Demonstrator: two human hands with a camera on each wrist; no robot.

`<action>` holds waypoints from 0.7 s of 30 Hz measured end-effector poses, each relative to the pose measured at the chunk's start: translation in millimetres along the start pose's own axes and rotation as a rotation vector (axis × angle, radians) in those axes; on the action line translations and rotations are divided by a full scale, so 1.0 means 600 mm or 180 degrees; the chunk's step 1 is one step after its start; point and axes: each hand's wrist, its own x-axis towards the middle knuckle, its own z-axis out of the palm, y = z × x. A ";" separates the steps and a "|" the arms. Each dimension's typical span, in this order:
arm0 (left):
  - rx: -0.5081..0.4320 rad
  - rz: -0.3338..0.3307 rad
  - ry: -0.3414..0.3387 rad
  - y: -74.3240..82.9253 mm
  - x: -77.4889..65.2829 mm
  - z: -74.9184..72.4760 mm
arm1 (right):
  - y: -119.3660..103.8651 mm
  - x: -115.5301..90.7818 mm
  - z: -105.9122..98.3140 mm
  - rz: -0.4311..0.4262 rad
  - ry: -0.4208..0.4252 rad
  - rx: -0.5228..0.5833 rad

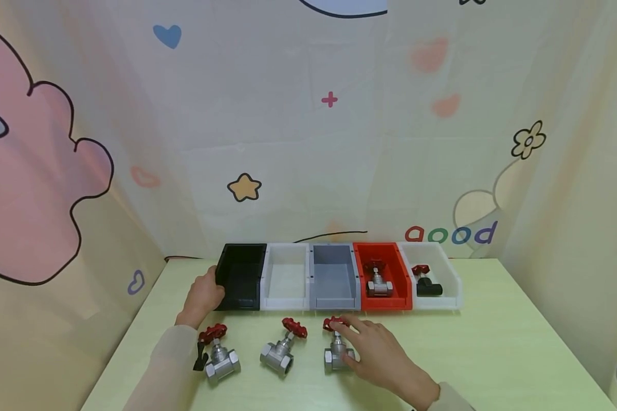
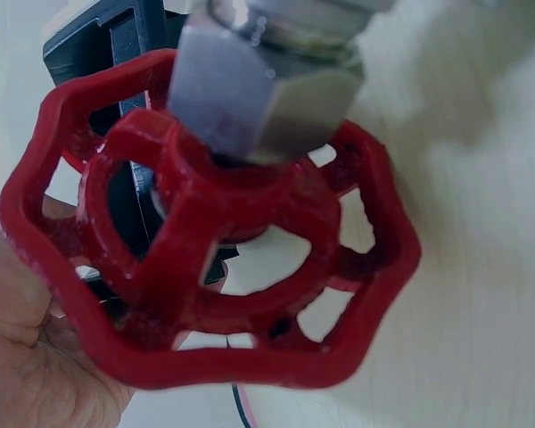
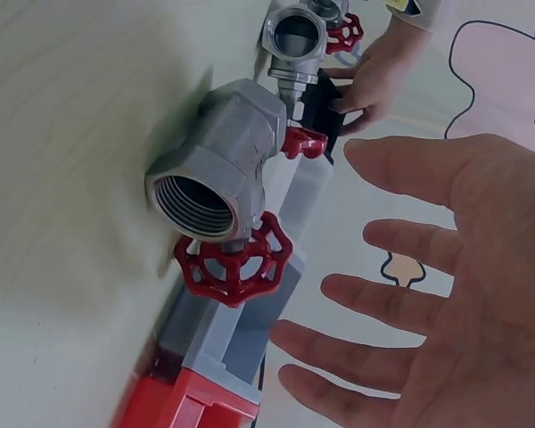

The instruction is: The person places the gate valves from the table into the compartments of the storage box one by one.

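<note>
At the left end of a row of bins, my left hand (image 1: 203,294) grips the outer side of the black bin (image 1: 241,304). Below that forearm lies a silver gate valve (image 1: 222,363) with a red handwheel; its wheel (image 2: 205,241) fills much of the left wrist view. A second valve (image 1: 277,355) lies in the middle, tilted. My right hand (image 1: 380,351) hovers at the rightmost valve (image 1: 334,358), fingertips overlapping its wheel in the head view. In the right wrist view those fingers (image 3: 374,299) are spread and straight, apart from the valve's threaded body (image 3: 223,160).
Right of the black bin stand a white bin (image 1: 285,304), a grey bin (image 1: 334,303), a red bin (image 1: 385,304) holding a silver valve (image 1: 379,287), and another white bin (image 1: 455,285) holding a black-bodied valve (image 1: 429,287). A printed curtain (image 1: 298,125) hangs behind the table (image 1: 493,342).
</note>
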 end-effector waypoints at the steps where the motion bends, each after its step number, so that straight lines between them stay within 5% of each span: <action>1: 0.0005 -0.0006 0.0001 0.000 0.000 0.000 | -0.001 0.000 0.002 0.0001 -0.0033 0.0003; 21: -0.0014 -0.0022 -0.0004 -0.001 0.002 0.002 | -0.012 0.000 0.038 -0.0133 -0.0455 0.0056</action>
